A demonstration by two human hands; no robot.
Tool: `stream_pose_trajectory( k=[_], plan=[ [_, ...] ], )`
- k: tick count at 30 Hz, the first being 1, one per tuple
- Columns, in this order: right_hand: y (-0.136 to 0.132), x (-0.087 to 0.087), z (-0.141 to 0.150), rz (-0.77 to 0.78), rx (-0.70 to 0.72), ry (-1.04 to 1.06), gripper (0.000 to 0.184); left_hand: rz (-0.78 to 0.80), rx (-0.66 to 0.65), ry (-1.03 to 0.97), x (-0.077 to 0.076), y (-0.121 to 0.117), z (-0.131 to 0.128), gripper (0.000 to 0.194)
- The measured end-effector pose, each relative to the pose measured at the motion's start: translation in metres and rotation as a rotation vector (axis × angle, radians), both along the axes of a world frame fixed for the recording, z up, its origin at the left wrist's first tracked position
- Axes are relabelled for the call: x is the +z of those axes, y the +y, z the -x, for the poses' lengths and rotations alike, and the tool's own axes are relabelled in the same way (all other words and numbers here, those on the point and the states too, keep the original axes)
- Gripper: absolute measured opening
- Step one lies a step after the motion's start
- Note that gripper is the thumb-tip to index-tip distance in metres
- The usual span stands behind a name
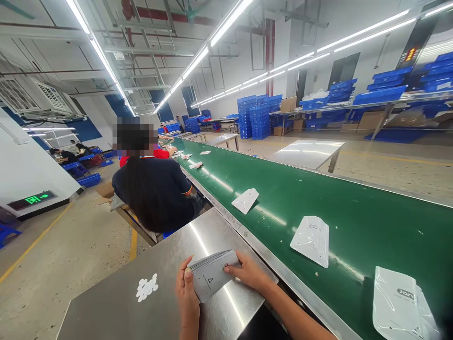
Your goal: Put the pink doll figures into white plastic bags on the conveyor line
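A stack of flat grey-white plastic pouches is held between my two hands, above the metal table. Its front face carries a small recycling mark. My left hand grips the stack's left edge, thumb and fingers around it. At the upper right corner, my right hand pinches the stack, with its thumb on the front face. Left of the hands, a cluster of round white stickers or discs lies on the metal table.
Along the right runs a green conveyor belt carrying white pouches, some in clear wrap. A co-worker in a dark shirt sits ahead on the left. Blue crates and a low metal table stand beyond the belt.
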State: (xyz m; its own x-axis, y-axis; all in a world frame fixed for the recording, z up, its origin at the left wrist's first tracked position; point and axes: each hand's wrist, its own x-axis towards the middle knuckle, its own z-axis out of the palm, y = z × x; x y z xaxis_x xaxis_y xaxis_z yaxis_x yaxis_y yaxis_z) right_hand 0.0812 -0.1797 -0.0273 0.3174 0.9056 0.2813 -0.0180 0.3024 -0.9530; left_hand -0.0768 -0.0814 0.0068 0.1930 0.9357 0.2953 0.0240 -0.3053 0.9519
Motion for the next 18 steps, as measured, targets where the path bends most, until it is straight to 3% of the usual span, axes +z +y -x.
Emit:
stream_pose_trajectory(
  k=[5, 8, 13, 18],
  plan=[
    [-0.001, -0.002, 0.009, -0.036, -0.017, 0.065, 0.022, -0.023, 0.099, -0.094, -0.007, -0.006, 0.0, 0.035],
    [-0.003, -0.002, 0.007, -0.05, -0.02, 0.053, 0.02, -0.032, 0.067, -0.097, -0.005, -0.007, -0.003, 0.029],
    [-0.008, 0.0, 0.002, 0.024, -0.041, -0.07, 0.028, 0.032, 0.049, -0.009, -0.009, -0.007, -0.001, 0.035],
    [-0.006, 0.006, 0.007, -0.029, -0.077, -0.174, 0.025, 0.09, 0.074, -0.144, -0.005, -0.017, -0.011, 0.033]
  ],
)
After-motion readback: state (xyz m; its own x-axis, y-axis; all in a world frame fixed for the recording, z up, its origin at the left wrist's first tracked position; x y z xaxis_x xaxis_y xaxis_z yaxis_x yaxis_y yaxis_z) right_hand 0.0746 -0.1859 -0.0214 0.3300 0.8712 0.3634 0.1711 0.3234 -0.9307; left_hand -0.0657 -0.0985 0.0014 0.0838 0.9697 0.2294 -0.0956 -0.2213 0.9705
